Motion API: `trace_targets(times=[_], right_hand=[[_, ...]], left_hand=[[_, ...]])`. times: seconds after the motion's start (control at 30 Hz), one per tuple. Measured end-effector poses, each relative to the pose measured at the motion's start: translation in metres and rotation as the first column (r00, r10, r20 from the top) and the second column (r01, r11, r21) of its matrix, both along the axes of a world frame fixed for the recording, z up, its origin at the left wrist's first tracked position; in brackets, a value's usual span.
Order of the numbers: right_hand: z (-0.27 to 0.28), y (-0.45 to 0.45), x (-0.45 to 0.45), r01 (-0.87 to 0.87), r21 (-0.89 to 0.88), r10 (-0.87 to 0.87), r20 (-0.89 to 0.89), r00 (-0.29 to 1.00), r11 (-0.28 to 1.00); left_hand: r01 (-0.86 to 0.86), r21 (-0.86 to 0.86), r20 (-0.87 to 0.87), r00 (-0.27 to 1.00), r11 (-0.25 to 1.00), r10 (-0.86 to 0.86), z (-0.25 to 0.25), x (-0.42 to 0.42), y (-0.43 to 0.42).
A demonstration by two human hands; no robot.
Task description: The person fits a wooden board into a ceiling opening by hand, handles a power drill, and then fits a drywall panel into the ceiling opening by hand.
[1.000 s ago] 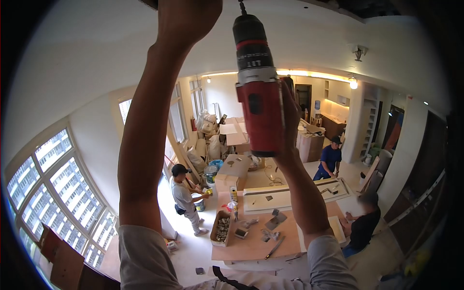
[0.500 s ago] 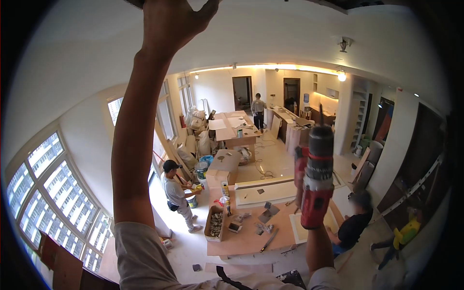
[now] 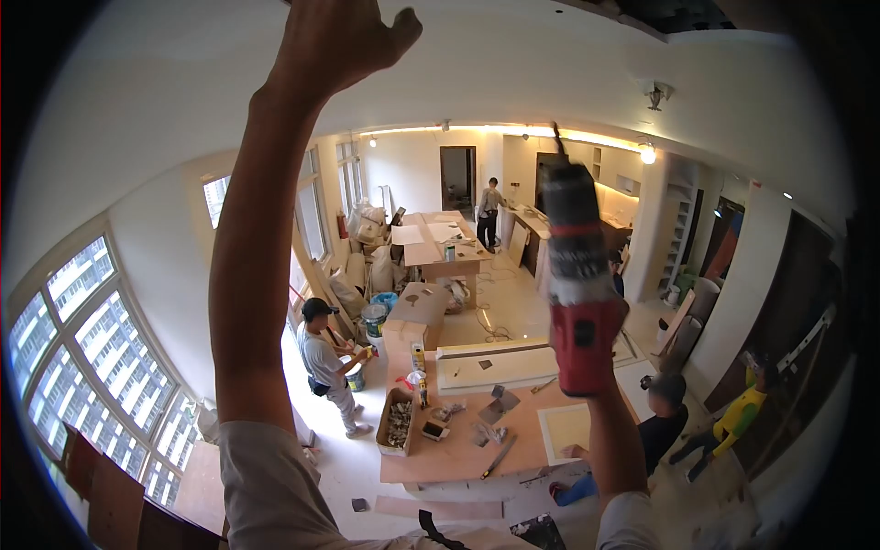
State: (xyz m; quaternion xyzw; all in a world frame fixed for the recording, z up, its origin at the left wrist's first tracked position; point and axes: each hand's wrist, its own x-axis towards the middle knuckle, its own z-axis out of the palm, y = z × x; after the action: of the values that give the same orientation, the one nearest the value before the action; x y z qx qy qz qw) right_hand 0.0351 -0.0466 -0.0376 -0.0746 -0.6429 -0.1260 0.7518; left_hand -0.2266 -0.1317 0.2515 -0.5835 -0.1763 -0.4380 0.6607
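Note:
My left hand (image 3: 341,41) is raised to the ceiling at the top edge; its thumb sticks out to the right, and the other fingers are out of view. Below it, the bare left forearm (image 3: 261,247) crosses the view. In my right hand (image 3: 612,403), mostly hidden behind the tool, is a red and black cordless drill (image 3: 579,266). Its thin dark bit (image 3: 557,139) points up and slightly left, apart from the white ceiling (image 3: 513,64). A dark ceiling opening (image 3: 683,14) shows at the top right.
Below stands a wooden worktable (image 3: 412,469) bearing a box of hardware (image 3: 398,423) and a handsaw (image 3: 498,458). One person (image 3: 328,362) is left of it; another in black (image 3: 665,422) and one in yellow (image 3: 738,412) are right. A ceiling fitting (image 3: 657,94) hangs nearby.
The drill has moved up and left, and its bit now leans left. My left hand has shifted slightly, its thumb more fully in view. The person in yellow stands more upright.

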Motion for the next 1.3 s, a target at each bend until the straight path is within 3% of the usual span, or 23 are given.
trace_targets(times=[0.1, 0.17, 0.2, 0.3, 0.37, 0.47, 0.57, 0.67, 0.77, 0.87, 0.97, 1.03, 1.13, 1.2, 1.27, 1.3], right_hand=[[0.029, 0.008, -0.028, 0.035, 0.028, -0.037, 0.070, 0.997, 0.999], [0.043, 0.018, -0.047, -0.113, -0.099, 0.120, 0.069, 0.990, 0.989], [0.053, 0.026, -0.059, -0.275, -0.181, 0.283, 0.022, 0.959, 0.944], [0.084, 0.035, -0.085, -0.270, -0.072, 0.271, -0.004, 0.963, 0.960], [0.097, 0.034, -0.092, -0.052, 0.116, 0.052, 0.007, 0.999, 0.992], [0.100, 0.038, -0.103, -0.177, 0.110, 0.181, -0.021, 0.983, 0.978], [0.104, 0.036, -0.107, -0.142, 0.153, 0.150, -0.037, 0.988, 0.978], [0.107, 0.047, -0.113, -0.267, 0.041, 0.269, -0.058, 0.961, 0.963], [0.107, 0.043, -0.114, -0.264, 0.105, 0.269, -0.035, 0.962, 0.959], [0.110, 0.047, -0.111, -0.134, 0.226, 0.140, -0.013, 0.990, 0.965], [0.109, 0.054, -0.115, -0.150, 0.199, 0.157, -0.022, 0.987, 0.969], [0.099, 0.057, -0.116, -0.367, -0.065, 0.367, -0.018, 0.930, 0.928], [0.096, 0.057, -0.118, -0.529, -0.257, 0.522, -0.100, 0.847, 0.809], [0.100, 0.055, -0.118, -0.460, -0.152, 0.454, -0.075, 0.888, 0.875], [0.108, 0.050, -0.117, -0.225, 0.138, 0.228, -0.009, 0.974, 0.965], [0.107, 0.050, -0.119, -0.331, 0.061, 0.332, -0.021, 0.943, 0.942]], left_hand=[[-0.080, -0.093, -0.085, 0.994, 0.992, 0.072, -0.007, -0.003, -0.017], [-0.121, -0.140, -0.147, 0.984, 0.983, 0.100, -0.006, -0.005, -0.025], [-0.133, -0.160, -0.171, 0.980, 0.978, 0.105, -0.004, -0.007, -0.026], [-0.202, -0.157, -0.108, 0.977, 0.967, 0.186, -0.008, -0.004, -0.026], [-0.210, -0.175, -0.067, 0.977, 0.962, 0.202, -0.011, 0.001, -0.025], [-0.173, -0.209, -0.063, 0.985, 0.963, 0.163, -0.010, 0.001, -0.026], [-0.190, -0.190, -0.050, 0.982, 0.963, 0.183, -0.010, -0.001, -0.023], [-0.199, -0.208, -0.024, 0.980, 0.958, 0.199, -0.010, -0.001, -0.024], [-0.196, -0.223, -0.015, 0.980, 0.955, 0.198, -0.011, 0.000, -0.024], [-0.223, -0.201, -0.013, 0.974, 0.954, 0.225, -0.011, -0.001, -0.023], [-0.247, -0.166, -0.022, 0.969, 0.955, 0.247, -0.011, -0.003, -0.020], [-0.220, -0.150, -0.059, 0.975, 0.964, 0.214, -0.011, -0.005, -0.020], [-0.203, -0.148, -0.060, 0.979, 0.968, 0.196, -0.011, -0.005, -0.021], [-0.210, -0.145, -0.060, 0.977, 0.967, 0.203, -0.010, -0.006, -0.020], [-0.211, -0.148, -0.065, 0.977, 0.966, 0.203, -0.009, -0.006, -0.020], [-0.209, -0.153, -0.068, 0.977, 0.966, 0.200, -0.009, -0.006, -0.021]])
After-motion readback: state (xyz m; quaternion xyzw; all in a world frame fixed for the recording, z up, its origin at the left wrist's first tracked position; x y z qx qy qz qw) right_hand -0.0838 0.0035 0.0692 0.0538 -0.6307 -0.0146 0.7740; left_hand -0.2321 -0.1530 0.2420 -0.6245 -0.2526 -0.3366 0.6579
